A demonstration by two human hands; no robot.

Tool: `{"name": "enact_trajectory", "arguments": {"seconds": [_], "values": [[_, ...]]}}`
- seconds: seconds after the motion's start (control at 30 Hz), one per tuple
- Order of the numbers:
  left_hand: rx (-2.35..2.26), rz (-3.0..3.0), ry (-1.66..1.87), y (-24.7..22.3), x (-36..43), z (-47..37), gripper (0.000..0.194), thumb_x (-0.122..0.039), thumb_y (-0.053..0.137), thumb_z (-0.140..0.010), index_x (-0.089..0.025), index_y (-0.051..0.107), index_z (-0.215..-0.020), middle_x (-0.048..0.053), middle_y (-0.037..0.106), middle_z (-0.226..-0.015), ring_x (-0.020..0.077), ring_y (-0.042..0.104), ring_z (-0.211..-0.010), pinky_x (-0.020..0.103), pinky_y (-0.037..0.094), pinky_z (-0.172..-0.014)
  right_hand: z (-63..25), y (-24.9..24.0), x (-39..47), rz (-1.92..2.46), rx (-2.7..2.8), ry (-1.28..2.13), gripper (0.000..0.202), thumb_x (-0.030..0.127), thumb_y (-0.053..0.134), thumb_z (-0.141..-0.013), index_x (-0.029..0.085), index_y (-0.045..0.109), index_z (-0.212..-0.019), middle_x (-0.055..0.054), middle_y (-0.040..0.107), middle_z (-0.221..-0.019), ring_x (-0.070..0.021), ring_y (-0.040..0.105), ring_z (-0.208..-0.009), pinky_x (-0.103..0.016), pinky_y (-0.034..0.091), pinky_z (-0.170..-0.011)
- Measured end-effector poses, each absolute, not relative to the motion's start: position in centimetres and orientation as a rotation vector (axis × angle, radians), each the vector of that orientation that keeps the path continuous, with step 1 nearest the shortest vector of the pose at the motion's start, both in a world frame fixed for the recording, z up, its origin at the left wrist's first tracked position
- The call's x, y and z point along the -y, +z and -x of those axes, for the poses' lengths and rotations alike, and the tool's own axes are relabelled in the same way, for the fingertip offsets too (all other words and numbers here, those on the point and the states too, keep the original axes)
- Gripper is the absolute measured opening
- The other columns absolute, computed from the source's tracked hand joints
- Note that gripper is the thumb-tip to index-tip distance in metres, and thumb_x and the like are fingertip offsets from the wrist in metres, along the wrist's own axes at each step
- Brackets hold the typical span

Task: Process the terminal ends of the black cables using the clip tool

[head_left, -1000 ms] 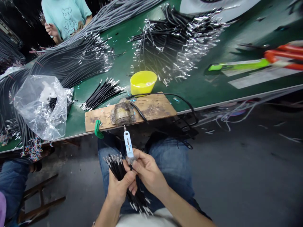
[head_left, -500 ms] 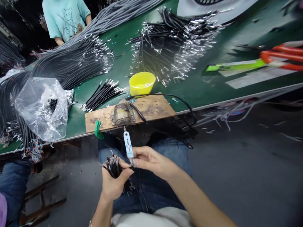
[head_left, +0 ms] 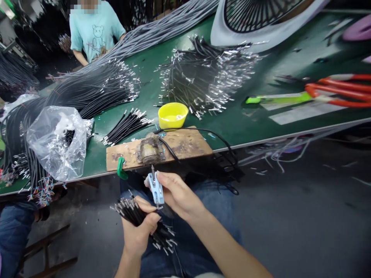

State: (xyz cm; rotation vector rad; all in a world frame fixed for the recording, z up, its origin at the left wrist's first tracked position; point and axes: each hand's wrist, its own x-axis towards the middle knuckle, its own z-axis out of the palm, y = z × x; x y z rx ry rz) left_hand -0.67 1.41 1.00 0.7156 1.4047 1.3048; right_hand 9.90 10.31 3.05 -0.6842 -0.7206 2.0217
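My left hand is closed around a bundle of short black cables with bare silvery ends, held above my lap. Its thumb and forefinger pinch toward one cable end at the light-blue clip. My right hand grips this clip between thumb and fingers. The clip sits at the tip of a metal shaft that sticks out from a small worn motor. Under the motor lies a wooden board, with a green clamp at its left front edge.
On the green table stand a yellow bowl, a small cable pile, a larger heap of cables and a plastic bag. Orange-handled pliers and a fan are at right. A person in a turquoise shirt is opposite.
My right hand has moved up along the blue clip, which now sits nearer the motor and is tilted. More of the cable bundle shows below my left hand. The camera view has shifted slightly.
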Motion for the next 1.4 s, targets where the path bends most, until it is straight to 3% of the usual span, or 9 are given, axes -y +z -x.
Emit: {"name": "enact_trajectory", "arguments": {"seconds": [0.27, 0.47, 0.6, 0.67, 0.77, 0.9, 1.03, 1.2, 1.4], "values": [[-1.350, -0.748, 1.313, 0.7, -1.6, 0.3, 0.019, -0.033, 0.075, -0.066, -0.016, 0.068, -0.070, -0.001, 0.051, -0.067, 0.0035, 0.039, -0.038, 0.019, 0.030, -0.033, -9.9, 0.7, -9.7, 0.627, 0.493, 2.143, 0.048, 0.064, 0.068, -0.062, 0.016, 0.068, -0.067, -0.005, 0.066, -0.067, -0.0139, 0.055, -0.056, -0.027, 0.045, -0.055], [-1.419, -0.774, 1.328, 1.6, -1.1, 0.4, 0.014, -0.030, 0.078, -0.061, -0.017, 0.073, -0.064, 0.004, 0.059, -0.065, 0.0143, 0.056, -0.063, 0.025, 0.047, -0.060, -12.0, -1.9, -9.2, 0.758, 0.655, 1.971, 0.043, 0.060, 0.068, -0.065, 0.016, 0.067, -0.068, -0.001, 0.056, -0.055, -0.0120, 0.045, -0.050, -0.026, 0.039, -0.050], [-1.451, -0.688, 1.272, 0.8, -0.4, 0.1, 0.022, -0.036, 0.073, -0.068, -0.017, 0.074, -0.078, 0.005, 0.066, -0.078, 0.0040, 0.041, -0.040, 0.020, 0.030, -0.036, -13.4, -2.2, -7.9, 0.942, 0.942, 1.615, 0.033, 0.050, 0.071, -0.068, 0.018, 0.065, -0.068, -0.002, 0.058, -0.064, -0.0143, 0.051, -0.059, -0.027, 0.041, -0.054], [-1.456, -0.649, 1.228, 0.3, -0.1, 0.0, 0.024, -0.039, 0.071, -0.069, -0.015, 0.072, -0.074, 0.006, 0.068, -0.077, 0.0017, 0.035, -0.035, 0.020, 0.025, -0.034, -13.6, -1.4, -7.2, 0.943, 1.153, 1.384, 0.024, 0.041, 0.067, -0.076, 0.019, 0.063, -0.067, -0.003, 0.057, -0.064, -0.0154, 0.052, -0.060, -0.028, 0.041, -0.055], [-1.467, -0.605, 1.170, -0.3, 0.3, 0.1, 0.025, -0.038, 0.073, -0.066, -0.013, 0.067, -0.065, 0.004, 0.064, -0.062, 0.0048, 0.040, -0.038, 0.020, 0.030, -0.036, -13.2, 0.4, -6.6, 0.867, 1.540, 1.106, 0.012, 0.028, 0.064, -0.079, 0.020, 0.064, -0.070, -0.002, 0.057, -0.064, -0.0171, 0.050, -0.063, -0.031, 0.042, -0.059], [-1.518, -0.548, 1.153, -0.8, 0.8, 0.5, 0.027, -0.032, 0.079, -0.059, -0.014, 0.063, -0.070, -0.001, 0.058, -0.055, 0.0100, 0.051, -0.048, 0.021, 0.040, -0.045, -12.3, 1.8, -6.6, 0.749, 1.712, 1.065, 0.012, 0.021, 0.058, -0.083, 0.019, 0.059, -0.071, -0.002, 0.057, -0.069, -0.0171, 0.050, -0.069, -0.030, 0.042, -0.064], [-1.495, -0.504, 1.155, -1.1, 1.0, 0.3, 0.037, -0.042, 0.077, -0.061, -0.014, 0.059, -0.077, -0.007, 0.045, -0.044, 0.0053, 0.038, -0.034, 0.019, 0.030, -0.034, -11.8, 1.2, -6.6, 0.797, 1.568, 1.150, 0.020, 0.016, 0.055, -0.083, 0.019, 0.052, -0.063, -0.001, 0.053, -0.064, -0.0162, 0.048, -0.065, -0.029, 0.040, -0.060], [-1.477, -0.474, 1.200, -1.0, 1.1, -0.5, 0.040, -0.042, 0.078, -0.061, -0.016, 0.054, -0.079, -0.007, 0.047, -0.050, 0.0028, 0.038, -0.033, 0.017, 0.031, -0.035, -11.8, 0.3, -6.6, 0.702, 1.462, 1.229, 0.021, 0.015, 0.053, -0.083, 0.019, 0.051, -0.062, 0.000, 0.051, -0.062, -0.0142, 0.047, -0.060, -0.027, 0.039, -0.057], [-1.428, -0.484, 1.266, -0.8, 0.8, -1.4, 0.038, -0.050, 0.067, -0.072, -0.015, 0.051, -0.069, -0.008, 0.040, -0.043, 0.0011, 0.032, -0.031, 0.016, 0.024, -0.034, -11.0, 0.0, -5.9, 0.798, 1.494, 0.758, 0.021, 0.001, 0.050, -0.079, 0.019, 0.052, -0.068, 0.001, 0.048, -0.061, -0.0141, 0.044, -0.061, -0.027, 0.037, -0.057]]}}
